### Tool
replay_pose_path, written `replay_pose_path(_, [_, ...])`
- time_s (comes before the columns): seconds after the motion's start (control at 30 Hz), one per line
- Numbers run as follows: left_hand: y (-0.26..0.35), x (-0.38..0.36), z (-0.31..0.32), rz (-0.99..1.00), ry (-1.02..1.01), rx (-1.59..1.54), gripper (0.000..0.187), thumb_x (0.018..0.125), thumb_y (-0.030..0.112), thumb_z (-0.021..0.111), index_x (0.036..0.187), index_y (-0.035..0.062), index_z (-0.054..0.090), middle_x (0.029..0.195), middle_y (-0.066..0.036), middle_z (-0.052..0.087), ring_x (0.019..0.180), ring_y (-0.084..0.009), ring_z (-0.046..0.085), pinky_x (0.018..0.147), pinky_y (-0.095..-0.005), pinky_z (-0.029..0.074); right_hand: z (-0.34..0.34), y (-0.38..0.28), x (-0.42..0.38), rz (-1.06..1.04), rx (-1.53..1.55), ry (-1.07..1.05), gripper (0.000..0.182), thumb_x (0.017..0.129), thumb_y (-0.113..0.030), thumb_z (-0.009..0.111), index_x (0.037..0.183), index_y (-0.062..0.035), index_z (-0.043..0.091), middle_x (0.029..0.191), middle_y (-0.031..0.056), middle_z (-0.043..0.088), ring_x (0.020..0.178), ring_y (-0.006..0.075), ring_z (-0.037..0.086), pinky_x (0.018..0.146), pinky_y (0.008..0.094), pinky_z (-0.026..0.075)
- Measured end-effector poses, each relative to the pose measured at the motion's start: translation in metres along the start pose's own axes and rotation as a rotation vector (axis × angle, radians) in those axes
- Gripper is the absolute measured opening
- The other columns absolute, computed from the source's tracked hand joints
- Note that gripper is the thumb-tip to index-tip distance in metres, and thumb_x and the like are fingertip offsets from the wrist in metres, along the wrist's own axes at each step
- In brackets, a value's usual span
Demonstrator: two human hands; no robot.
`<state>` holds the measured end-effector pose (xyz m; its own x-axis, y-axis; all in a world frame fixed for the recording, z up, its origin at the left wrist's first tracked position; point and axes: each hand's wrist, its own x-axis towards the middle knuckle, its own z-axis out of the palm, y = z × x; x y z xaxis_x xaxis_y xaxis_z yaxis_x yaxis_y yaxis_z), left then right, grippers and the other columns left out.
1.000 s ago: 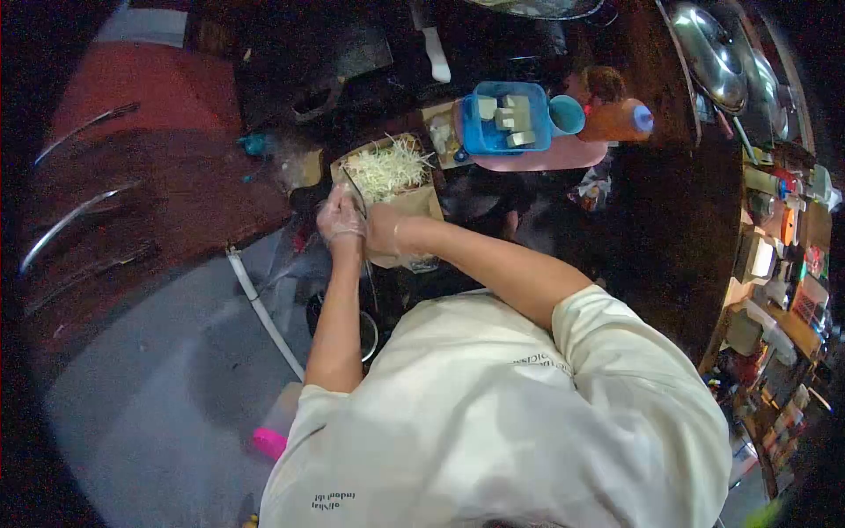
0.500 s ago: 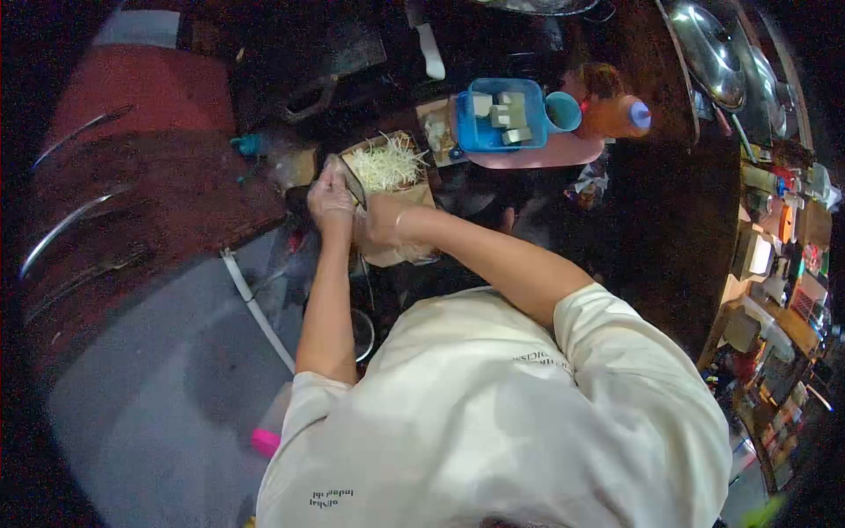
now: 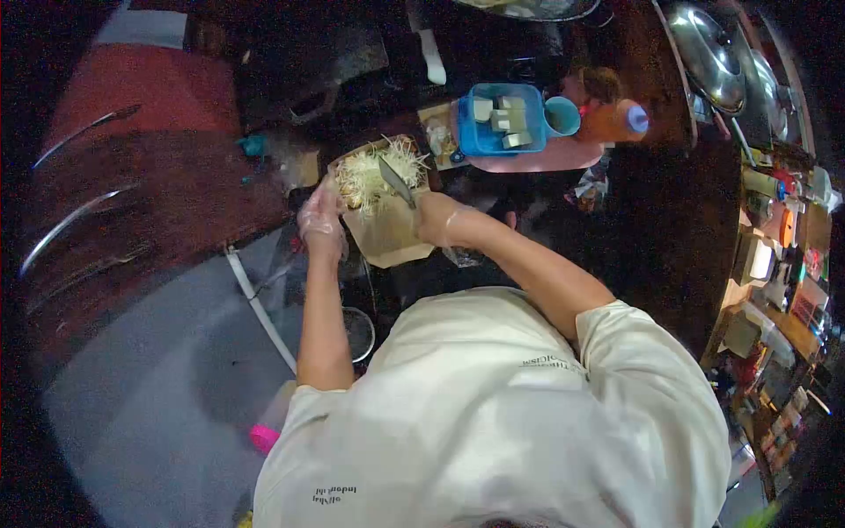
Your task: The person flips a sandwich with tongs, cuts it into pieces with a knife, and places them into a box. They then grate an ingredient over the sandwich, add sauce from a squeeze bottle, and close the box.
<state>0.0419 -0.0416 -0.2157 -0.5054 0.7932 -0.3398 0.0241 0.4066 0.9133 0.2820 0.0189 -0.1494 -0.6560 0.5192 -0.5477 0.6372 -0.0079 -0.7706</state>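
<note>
My right hand [image 3: 437,220], in a clear plastic glove, grips a knife [image 3: 398,183]. Its grey blade points up and left over white-yellow shreds that look like grated cheese [image 3: 365,176]. The shreds are heaped in the far part of an open brown cardboard food box [image 3: 387,236], whose lid flap lies toward me. At the box's left edge, my gloved left hand [image 3: 321,218] has its fingers curled against the side, holding it. What lies under the shreds is mostly hidden.
Right of the box, a blue container [image 3: 475,136] with several pale blocks sits on a pink tray [image 3: 563,158], beside a teal cup [image 3: 562,116] and an orange bottle [image 3: 616,121]. A white-handled knife [image 3: 432,57] lies farther back. A pan [image 3: 546,11] is at the far edge.
My right hand has moved right with the knife, away from my left hand, and the blade now lies over the shreds. My left hand has shifted slightly down and left along the box.
</note>
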Motion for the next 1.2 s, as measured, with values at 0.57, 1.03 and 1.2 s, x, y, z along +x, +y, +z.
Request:
replay_pose_path(0.57, [0.094,-0.028,0.046,-0.319,-0.359,-0.972,0.032,0.092,0.019,0.058,0.118,0.0011,0.057,0.089,-0.002,0.063,0.071,-0.0115,0.058,0.093,-0.0569,0.051,-0.031,-0.031,-0.005,0.182,-0.785,-0.093,0.037,0.079,-0.013,0.066,0.113,0.0025,0.063,0.111,0.0173,0.067,0.101,0.0339,0.066,0.079,0.0425,0.055])
replay_pose_path(1.03, [0.025,0.007,0.063,-0.297,-0.172,-0.683,0.028,0.087,0.023,0.063,0.109,0.0061,0.064,0.087,-0.003,0.057,0.082,-0.0164,0.057,0.082,-0.0501,0.053,-0.044,-0.051,-0.020,0.223,-0.809,-0.067,0.026,0.082,-0.017,0.063,0.104,-0.0089,0.072,0.109,0.0118,0.070,0.100,0.0297,0.068,0.079,0.0419,0.055])
replay_pose_path(1.2, [0.044,-0.029,0.075,-0.266,-0.324,-0.818,0.036,0.087,0.022,0.065,0.116,0.0003,0.062,0.092,-0.005,0.061,0.082,-0.0160,0.058,0.076,-0.0432,0.057,-0.039,-0.032,-0.011,0.132,-0.803,-0.029,0.023,0.082,-0.011,0.060,0.101,-0.0016,0.069,0.102,0.0187,0.069,0.095,0.0323,0.069,0.074,0.0436,0.057])
